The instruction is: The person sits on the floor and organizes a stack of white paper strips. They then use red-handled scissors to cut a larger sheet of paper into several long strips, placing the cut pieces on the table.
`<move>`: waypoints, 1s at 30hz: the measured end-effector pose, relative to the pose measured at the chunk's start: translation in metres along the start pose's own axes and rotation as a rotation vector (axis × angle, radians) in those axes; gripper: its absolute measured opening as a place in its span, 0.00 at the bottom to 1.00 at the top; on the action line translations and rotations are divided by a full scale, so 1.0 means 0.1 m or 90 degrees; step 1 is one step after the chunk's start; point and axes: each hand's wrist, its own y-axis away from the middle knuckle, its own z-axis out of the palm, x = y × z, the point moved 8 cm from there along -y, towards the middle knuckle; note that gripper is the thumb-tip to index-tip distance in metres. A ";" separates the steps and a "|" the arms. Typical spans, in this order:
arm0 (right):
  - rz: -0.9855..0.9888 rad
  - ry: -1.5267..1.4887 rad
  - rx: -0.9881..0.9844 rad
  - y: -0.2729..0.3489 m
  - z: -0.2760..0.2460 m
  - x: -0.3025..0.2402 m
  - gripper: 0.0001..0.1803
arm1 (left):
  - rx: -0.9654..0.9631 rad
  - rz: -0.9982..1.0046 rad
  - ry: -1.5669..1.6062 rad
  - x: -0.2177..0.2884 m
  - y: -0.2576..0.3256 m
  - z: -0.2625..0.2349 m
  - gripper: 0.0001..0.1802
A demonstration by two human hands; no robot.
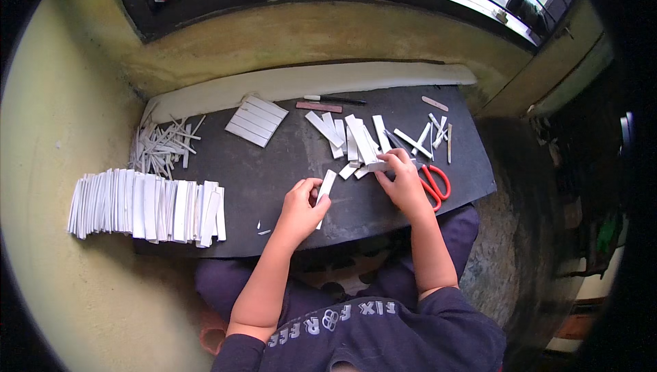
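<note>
My left hand (302,202) holds a narrow white paper strip (327,186) upright over the dark board (274,167) on my lap. My right hand (402,179) rests on a loose pile of white strips (356,140) in the middle of the board, fingers pinching one of them. Red-handled scissors (436,185) lie just right of my right hand. A flat set of strips laid side by side (255,120) sits further back on the board.
A long row of stacked white strips (147,206) stands at the board's left edge, thin offcuts (163,147) behind it. A black pen (335,99) and a pinkish stick (319,106) lie at the back. A yellowish wall and a window ledge rise beyond.
</note>
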 end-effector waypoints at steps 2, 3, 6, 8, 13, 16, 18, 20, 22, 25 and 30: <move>-0.035 -0.016 0.026 0.02 -0.01 0.00 0.07 | -0.010 -0.031 0.180 -0.04 0.01 0.01 0.17; -0.036 -0.060 0.056 -0.07 -0.13 -0.11 0.07 | -0.021 -0.047 0.266 0.04 -0.05 -0.05 0.16; 0.031 -0.207 0.035 0.03 -0.17 -0.32 0.09 | -0.068 -0.129 0.491 0.06 0.10 0.00 0.12; 0.121 -0.484 -0.050 0.10 -0.04 -0.44 0.09 | -0.051 -0.127 0.570 0.04 0.11 -0.02 0.12; 0.149 -0.737 -0.149 0.24 0.37 -0.82 0.08 | -0.019 -0.106 0.675 0.03 0.15 0.06 0.14; 0.150 -0.735 -0.154 0.25 0.51 -0.87 0.08 | -0.051 -0.131 0.651 0.10 0.24 0.13 0.16; 0.154 -0.704 -0.156 0.25 0.59 -0.85 0.08 | -0.083 -0.115 0.584 0.14 0.26 0.15 0.18; 0.133 -0.621 -0.162 0.21 0.58 -0.79 0.08 | -0.094 -0.139 0.603 0.15 0.31 0.16 0.18; 0.124 -0.605 -0.137 0.08 0.46 -0.75 0.09 | -0.097 -0.145 0.620 0.17 0.32 0.14 0.19; 0.113 -0.209 0.085 -0.26 0.13 -0.29 0.16 | -0.107 -0.134 0.633 0.20 0.31 0.10 0.20; 0.175 0.042 0.000 -0.41 0.17 0.12 0.24 | -0.126 -0.144 0.642 0.20 0.31 0.09 0.21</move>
